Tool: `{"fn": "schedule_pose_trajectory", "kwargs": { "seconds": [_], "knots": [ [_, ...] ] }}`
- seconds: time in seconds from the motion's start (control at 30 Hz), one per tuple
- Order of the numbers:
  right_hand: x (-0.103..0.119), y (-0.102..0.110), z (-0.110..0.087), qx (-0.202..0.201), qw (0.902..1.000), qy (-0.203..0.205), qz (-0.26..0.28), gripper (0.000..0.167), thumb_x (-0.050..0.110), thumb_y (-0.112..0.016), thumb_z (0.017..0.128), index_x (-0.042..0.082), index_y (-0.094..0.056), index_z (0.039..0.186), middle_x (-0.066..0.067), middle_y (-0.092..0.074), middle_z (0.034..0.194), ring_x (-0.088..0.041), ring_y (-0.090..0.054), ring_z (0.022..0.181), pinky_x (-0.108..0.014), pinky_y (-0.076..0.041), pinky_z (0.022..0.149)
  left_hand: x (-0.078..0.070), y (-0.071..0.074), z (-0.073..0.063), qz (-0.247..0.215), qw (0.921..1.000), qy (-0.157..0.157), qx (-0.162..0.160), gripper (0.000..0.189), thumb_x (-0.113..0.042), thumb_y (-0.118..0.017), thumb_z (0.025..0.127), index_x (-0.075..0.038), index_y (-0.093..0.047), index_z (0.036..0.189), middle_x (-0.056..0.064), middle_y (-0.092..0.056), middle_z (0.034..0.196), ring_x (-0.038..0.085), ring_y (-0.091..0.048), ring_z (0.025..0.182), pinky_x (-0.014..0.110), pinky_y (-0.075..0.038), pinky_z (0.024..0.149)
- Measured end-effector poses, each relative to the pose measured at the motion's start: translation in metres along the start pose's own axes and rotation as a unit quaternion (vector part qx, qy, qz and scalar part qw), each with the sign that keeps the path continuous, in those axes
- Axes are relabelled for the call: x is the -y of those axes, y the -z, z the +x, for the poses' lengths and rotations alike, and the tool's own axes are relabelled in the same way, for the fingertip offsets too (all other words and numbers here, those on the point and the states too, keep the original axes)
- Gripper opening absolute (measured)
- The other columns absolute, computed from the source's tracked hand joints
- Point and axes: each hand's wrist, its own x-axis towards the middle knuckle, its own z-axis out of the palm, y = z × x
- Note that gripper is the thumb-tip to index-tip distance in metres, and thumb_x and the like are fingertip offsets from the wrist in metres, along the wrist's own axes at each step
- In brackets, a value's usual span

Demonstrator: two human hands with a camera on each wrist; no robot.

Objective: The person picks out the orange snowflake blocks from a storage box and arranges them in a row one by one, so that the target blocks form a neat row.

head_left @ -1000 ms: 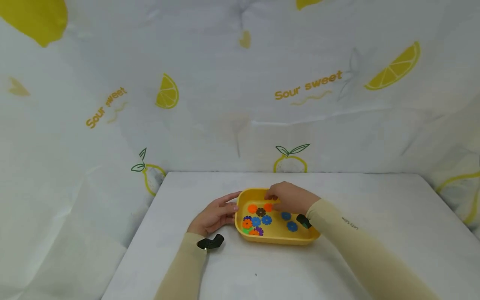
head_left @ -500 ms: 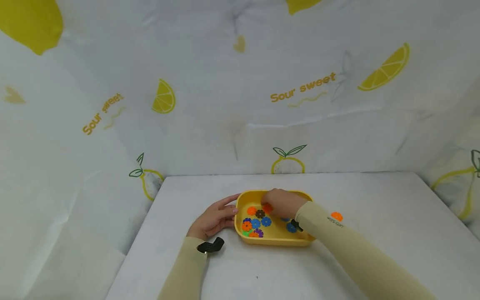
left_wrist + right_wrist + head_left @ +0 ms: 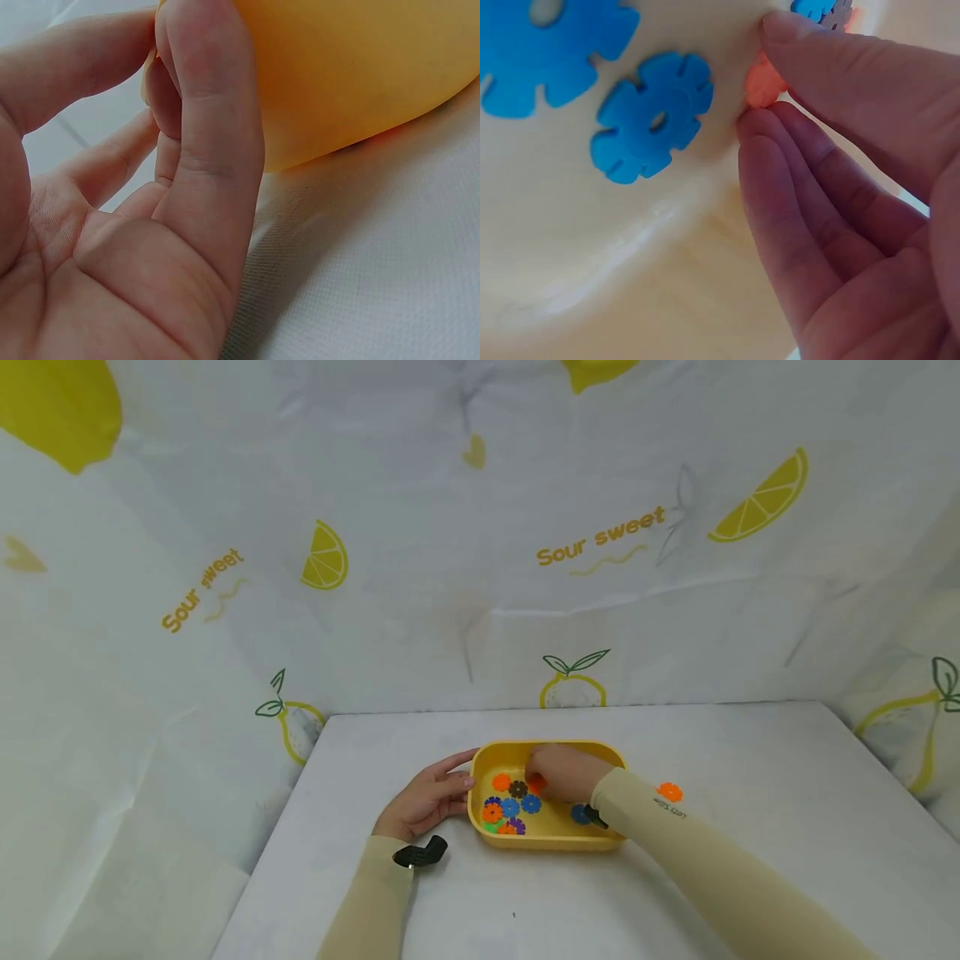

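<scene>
A yellow plastic tray (image 3: pixel 555 842) on the white table holds several notched snowflake discs. My left hand (image 3: pixel 423 800) holds the tray's left end, thumb and fingers at its wall; in the left wrist view the thumb (image 3: pixel 217 97) lies against the yellow side. Inside the tray, my right hand (image 3: pixel 572 773) pinches an orange snowflake disc (image 3: pixel 765 81) between thumb and fingertips. Blue snowflake discs (image 3: pixel 654 118) lie beside those fingers. Towards the tray's left are a brown disc (image 3: pixel 518 789), blue, orange, purple and green ones, some overlapping.
One orange snowflake disc (image 3: pixel 670 792) lies on the white table (image 3: pixel 750 752) right of the tray, by the right sleeve (image 3: pixel 675 835). Behind the table hangs a white cloth (image 3: pixel 420 635) with lemon prints.
My right hand has reached lower into the tray and now pinches an orange disc. The right forearm has shifted, and an orange disc shows on the table. My left hand stays at the tray.
</scene>
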Motion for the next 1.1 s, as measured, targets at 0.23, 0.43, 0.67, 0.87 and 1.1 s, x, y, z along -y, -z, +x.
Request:
{"fn": "schedule_pose_trajectory", "kwargs": {
  "seconds": [0.23, 0.43, 0.67, 0.87, 1.1],
  "knots": [
    [-0.001, -0.001, 0.001, 0.006, 0.9999, -0.012, 0.0, 0.01, 0.014, -0.083, 0.096, 0.013, -0.081, 0.106, 0.004, -0.07, 0.099, -0.017, -0.059, 0.09, -0.037, -0.059, 0.095, -0.001, -0.001, -0.001, 0.001, 1.0, -0.003, 0.004, 0.063, -0.015, -0.068, 0.107, -0.021, -0.045, 0.165, 0.017, -0.069, 0.143, 0.019, -0.076, 0.102, 0.034, -0.066, 0.092],
    [-0.005, 0.002, -0.001, 0.012, 0.9995, -0.018, 0.023, 0.012, 0.014, -0.083, 0.094, 0.013, -0.079, 0.105, 0.004, -0.07, 0.097, -0.019, -0.059, 0.09, -0.039, -0.058, 0.094, -0.002, -0.002, -0.001, 0.0, 1.0, -0.001, 0.007, 0.063, -0.016, -0.068, 0.107, -0.022, -0.046, 0.165, 0.017, -0.069, 0.142, 0.019, -0.076, 0.102, 0.034, -0.066, 0.093],
    [-0.013, 0.014, -0.012, -0.007, 0.9986, 0.009, 0.052, 0.019, 0.014, -0.085, 0.093, 0.015, -0.077, 0.11, 0.006, -0.07, 0.102, -0.014, -0.061, 0.092, -0.034, -0.058, 0.09, -0.001, -0.001, 0.001, 0.008, 1.0, 0.005, -0.002, 0.062, -0.018, -0.069, 0.107, -0.025, -0.047, 0.164, 0.015, -0.069, 0.143, 0.02, -0.075, 0.103, 0.034, -0.066, 0.093],
    [-0.019, 0.027, -0.032, -0.024, 0.9929, 0.011, 0.116, 0.029, 0.014, -0.081, 0.097, 0.009, -0.077, 0.125, 0.005, -0.071, 0.11, -0.012, -0.064, 0.096, -0.034, -0.061, 0.092, 0.001, -0.001, 0.001, 0.011, 0.9999, 0.005, 0.001, 0.063, -0.019, -0.069, 0.107, -0.025, -0.046, 0.165, 0.016, -0.067, 0.146, 0.021, -0.075, 0.104, 0.036, -0.066, 0.095],
    [-0.038, 0.034, -0.058, -0.062, 0.9848, -0.003, 0.162, 0.033, 0.015, -0.081, 0.097, 0.01, -0.077, 0.129, 0.004, -0.073, 0.118, -0.012, -0.066, 0.1, -0.033, -0.062, 0.095, 0.002, -0.002, -0.001, 0.015, 0.9999, 0.004, -0.003, 0.062, -0.019, -0.067, 0.108, -0.024, -0.045, 0.166, 0.018, -0.065, 0.15, 0.021, -0.074, 0.104, 0.035, -0.065, 0.095]
  ]
}}
